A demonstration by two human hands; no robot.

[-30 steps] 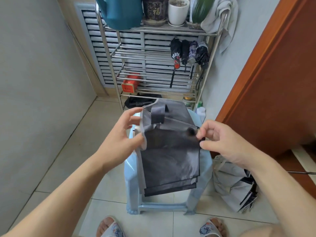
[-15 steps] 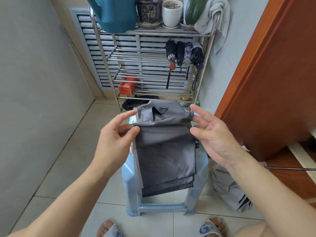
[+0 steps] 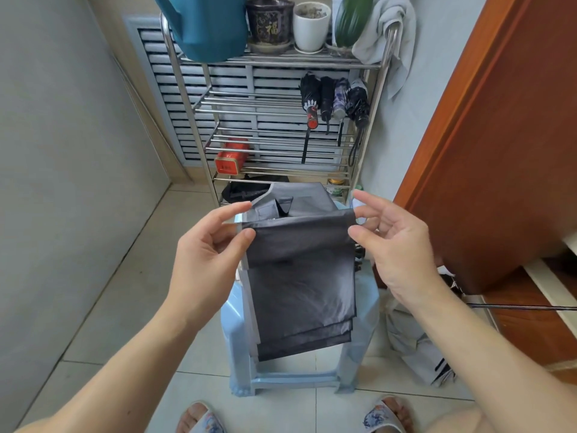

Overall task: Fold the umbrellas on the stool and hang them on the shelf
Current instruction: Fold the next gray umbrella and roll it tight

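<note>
I see the left hand (image 3: 206,260) and right hand (image 3: 396,251), raised over the pale blue plastic stool (image 3: 363,335), pinching the flattened dark grey umbrella canopy (image 3: 303,285); four folded umbrellas (image 3: 334,96) hang on the steel shelf (image 3: 274,62).

The grey umbrella (image 3: 299,276) hides most of the stool (image 3: 368,295), whose seat top is unseen

Lighting I read as bright, even, soft daylight. Faint shadow on the tiles beneath the stool (image 3: 299,378). Small highlights on the shelf (image 3: 385,57) rails above it. Focus sharp throughout. Wide-angle bowing toward the frame edges.
</note>
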